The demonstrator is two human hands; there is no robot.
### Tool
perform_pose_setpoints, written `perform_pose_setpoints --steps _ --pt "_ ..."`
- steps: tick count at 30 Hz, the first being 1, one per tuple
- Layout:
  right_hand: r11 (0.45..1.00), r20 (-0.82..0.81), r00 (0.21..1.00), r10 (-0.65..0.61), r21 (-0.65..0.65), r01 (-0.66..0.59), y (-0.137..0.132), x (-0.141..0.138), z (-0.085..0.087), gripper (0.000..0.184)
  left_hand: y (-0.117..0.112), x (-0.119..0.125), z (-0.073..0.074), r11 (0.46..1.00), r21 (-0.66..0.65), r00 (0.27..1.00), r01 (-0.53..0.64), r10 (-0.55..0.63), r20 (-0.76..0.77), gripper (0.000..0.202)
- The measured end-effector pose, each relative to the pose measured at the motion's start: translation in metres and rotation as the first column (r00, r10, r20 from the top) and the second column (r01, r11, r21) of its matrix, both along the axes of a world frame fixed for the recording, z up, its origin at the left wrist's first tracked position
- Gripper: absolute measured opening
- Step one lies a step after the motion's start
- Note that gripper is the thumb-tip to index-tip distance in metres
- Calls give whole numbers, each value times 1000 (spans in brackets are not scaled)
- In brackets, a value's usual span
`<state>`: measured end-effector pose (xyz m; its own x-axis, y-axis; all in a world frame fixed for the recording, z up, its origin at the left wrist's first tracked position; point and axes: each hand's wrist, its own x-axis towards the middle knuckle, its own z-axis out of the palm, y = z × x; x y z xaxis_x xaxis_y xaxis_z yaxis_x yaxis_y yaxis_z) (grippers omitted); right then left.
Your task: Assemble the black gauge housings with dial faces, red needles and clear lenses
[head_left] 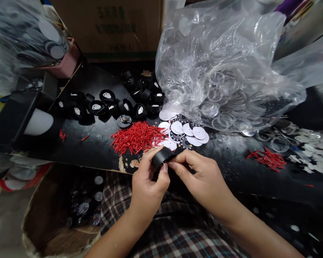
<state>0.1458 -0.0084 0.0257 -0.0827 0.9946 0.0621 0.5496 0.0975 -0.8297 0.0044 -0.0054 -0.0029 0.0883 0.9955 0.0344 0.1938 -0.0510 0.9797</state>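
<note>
My left hand (150,175) is closed around a round black plastic gauge case (163,156), which is tilted with its open side hidden from me. At the case's near rim, the thumb and forefinger of my right hand (195,170) are pinched together. A trace of red shows by those fingertips, too small to name for sure. Just beyond my hands lies a heap of red pointers (137,137). To its right, white and black printed dial discs (187,132) are spread in an overlapping pile.
Several black cases (123,106) stand behind the pointers. A clear plastic bag (226,71) of transparent rings fills the back right. More red pointers (269,158) and white flat pieces (309,152) lie at right. A bin (29,215) with gauges stands below left; a cardboard box (115,28) stands behind.
</note>
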Motion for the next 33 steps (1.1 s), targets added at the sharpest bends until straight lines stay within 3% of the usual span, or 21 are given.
perform_pose_setpoints --steps 6,8,10,14,18,21,23,25,28,30,31,32,33 --pt "998 -18 999 -41 -45 40 -3 -4 -1 19 1 -3 2 1000 -25 999 6 -7 -42 32" --pt "996 -9 1000 -27 -88 26 -1 -2 -2 20 4 -4 1 994 -96 999 48 -47 14 30" --pt "996 24 1000 6 -93 -4 3 2 -2 20 8 -4 0 967 -220 982 125 -90 165 25" --pt "987 184 980 74 124 -98 11 10 -1 8 13 -1 -1 886 -395 886 242 -35 463 34" --pt "949 386 919 77 255 -186 18 9 -6 9 12 2 -1 877 -435 902 203 6 433 39" --pt "938 437 898 48 290 -191 22 4 -6 10 8 6 -1 867 -488 917 104 106 384 40" --pt "948 403 915 16 286 -142 23 -1 -3 10 6 9 -2 825 -562 905 57 194 378 39" --pt "972 339 941 -14 227 -67 24 -3 2 9 5 10 -5 813 -581 906 46 211 368 39" --pt "996 207 978 37 67 -52 25 12 8 8 5 9 -14 866 -497 926 60 138 352 38" --pt "999 147 989 31 20 -34 28 37 6 10 6 8 -20 879 -470 916 73 128 381 36" --pt "999 157 987 -38 28 34 32 53 2 13 7 9 -22 880 -469 899 72 146 412 35" --pt "979 218 955 -201 79 188 37 70 -4 16 8 10 -23 878 -474 875 70 174 451 34" --pt "945 330 885 -328 103 311 42 87 -10 20 9 12 -24 870 -487 846 73 205 492 33"
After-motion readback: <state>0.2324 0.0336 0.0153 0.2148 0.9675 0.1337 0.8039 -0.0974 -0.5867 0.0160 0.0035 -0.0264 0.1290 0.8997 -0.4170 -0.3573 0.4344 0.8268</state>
